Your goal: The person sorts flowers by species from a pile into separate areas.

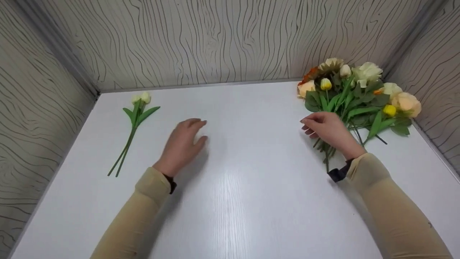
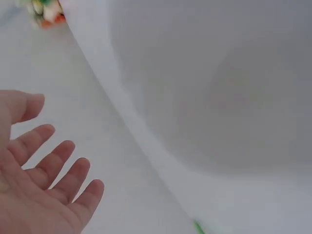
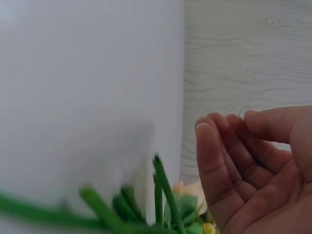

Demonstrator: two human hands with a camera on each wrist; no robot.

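Two white tulips (image 1: 133,124) lie together on the left of the white table, their stems crossing. To their right, my left hand (image 1: 183,145) is over the table with relaxed, spread fingers and an empty palm, as the left wrist view also shows. My right hand (image 1: 329,129) hovers over the stems of a pile of artificial flowers (image 1: 359,97), its fingers bent loosely and nothing between them. In the right wrist view the thumb stands near the fingertips, and green stems (image 3: 165,195) show below the hand. The pile has white and peach blooms, yellow tulips and green leaves.
The white table (image 1: 237,172) is bounded at the back and sides by wood-grain patterned panels (image 1: 215,43). The flower pile lies in the back right corner, close to the back panel. Dark wrist straps (image 1: 337,174) sit at both cuffs.
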